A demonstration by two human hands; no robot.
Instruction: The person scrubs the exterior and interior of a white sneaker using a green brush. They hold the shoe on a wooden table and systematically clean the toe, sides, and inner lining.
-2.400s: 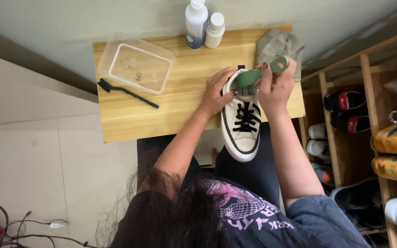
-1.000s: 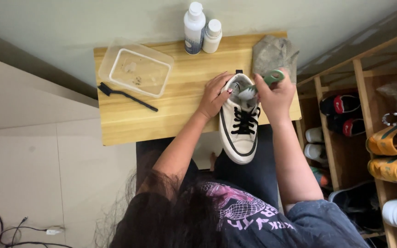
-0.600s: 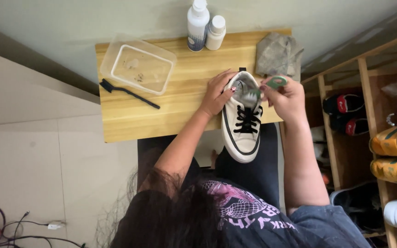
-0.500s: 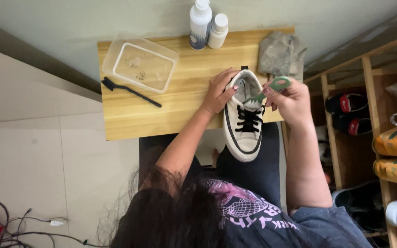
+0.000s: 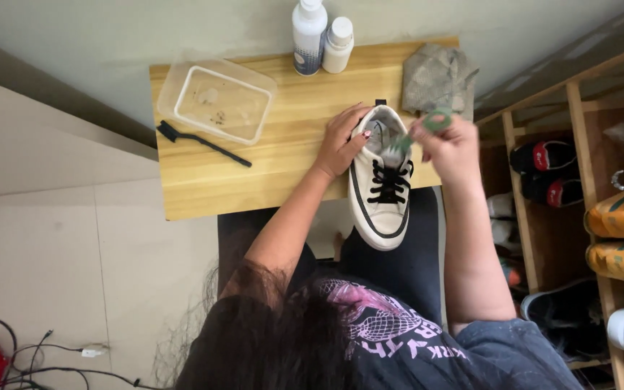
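left hand [image 5: 342,141] curled round white sneaker's [image 5: 380,177] heel edge, right hand [image 5: 451,141] gripping green brush [image 5: 419,130], bristles in the shoe's opening

A single camera looks almost straight down from above the person's head, taking in hair and shoulders at the bottom edge, the wooden counter [image 5: 254,180] at mid-distance, the shoe rack [image 5: 586,217] at right, and floor tiles at left.

I see a white sneaker [image 5: 379,180] with black laces and a black sole stripe, lying sole-down, its heel opening between my fingers [image 5: 352,128]. A green-handled brush [image 5: 419,128], pinched in my right fingertips, dips into that opening.
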